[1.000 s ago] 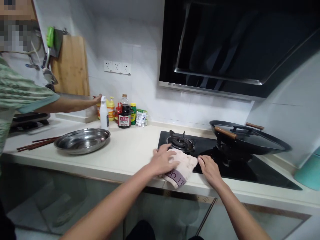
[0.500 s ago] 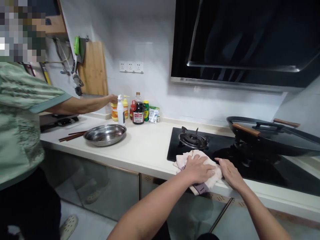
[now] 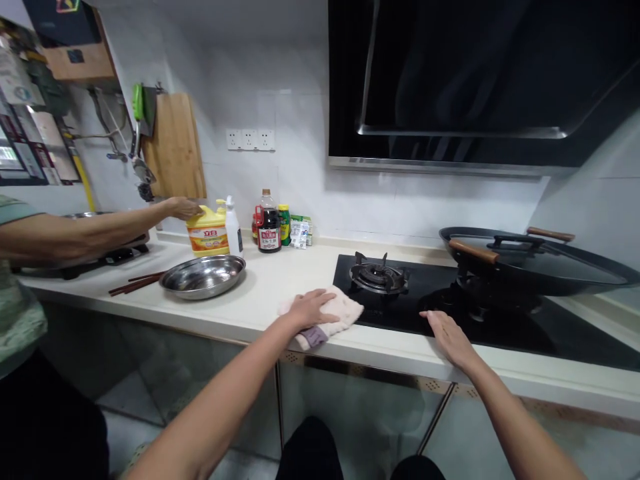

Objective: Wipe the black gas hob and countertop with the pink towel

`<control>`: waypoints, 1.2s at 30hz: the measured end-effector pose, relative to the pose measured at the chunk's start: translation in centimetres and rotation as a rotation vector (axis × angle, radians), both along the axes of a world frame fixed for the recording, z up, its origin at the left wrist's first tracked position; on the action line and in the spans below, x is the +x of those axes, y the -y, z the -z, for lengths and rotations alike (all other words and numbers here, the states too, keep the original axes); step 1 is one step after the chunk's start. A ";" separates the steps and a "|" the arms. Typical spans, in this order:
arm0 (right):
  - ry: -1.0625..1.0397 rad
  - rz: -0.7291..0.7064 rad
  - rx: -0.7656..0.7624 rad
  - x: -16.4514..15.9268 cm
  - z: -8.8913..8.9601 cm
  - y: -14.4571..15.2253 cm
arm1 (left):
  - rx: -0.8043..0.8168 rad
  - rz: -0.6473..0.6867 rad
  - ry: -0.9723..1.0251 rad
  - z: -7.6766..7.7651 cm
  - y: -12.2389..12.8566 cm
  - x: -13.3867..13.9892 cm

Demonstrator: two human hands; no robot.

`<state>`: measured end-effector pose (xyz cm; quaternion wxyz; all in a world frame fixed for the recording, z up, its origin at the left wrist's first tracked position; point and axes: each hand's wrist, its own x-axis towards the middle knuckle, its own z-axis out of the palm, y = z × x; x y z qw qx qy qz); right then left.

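A pale cloth (image 3: 343,308) lies on the front of the white counter (image 3: 280,277), its right part reaching the left front corner of the black stove (image 3: 395,315). Its long axis runs roughly left to right, along the counter's front edge. 1 corner points right, over the stove, and the purple band on its near side faces the person.

The left hand (image 3: 311,310) rests on the cloth, palm down, fingers somewhat apart and pointing right. The right hand (image 3: 447,337) holds nothing; its fingers lie close together, pointing forward and left, at the stove's front edge. Whether its palm presses on the surface I cannot tell.

Behind the cloth, 1 bare burner (image 3: 379,277) stands on the stove, and a lidded wok (image 3: 575,283) with 2 wooden handles sits to the right. Left of the cloth, well apart, are a metal dish (image 3: 203,293) and some chopsticks (image 3: 135,283). Farther back, another person's hand (image 3: 184,208) is at a yellow jug (image 3: 207,240), just beside a white bottle (image 3: 233,230).
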<state>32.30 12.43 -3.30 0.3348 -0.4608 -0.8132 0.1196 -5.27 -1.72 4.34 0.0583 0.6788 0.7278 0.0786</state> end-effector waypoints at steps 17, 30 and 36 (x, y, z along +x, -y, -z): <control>-0.041 -0.081 0.028 0.1 -0.7 1.2 | 0.065 -0.265 -0.227 1.8 13.3 -15.5; 0.006 -0.187 0.023 3.2 -0.4 0.9 | 0.128 -0.178 -0.405 2.5 13.8 -14.7; 0.059 0.052 0.227 8.6 1.0 -0.1 | 0.199 -0.160 -0.474 2.8 14.1 -12.2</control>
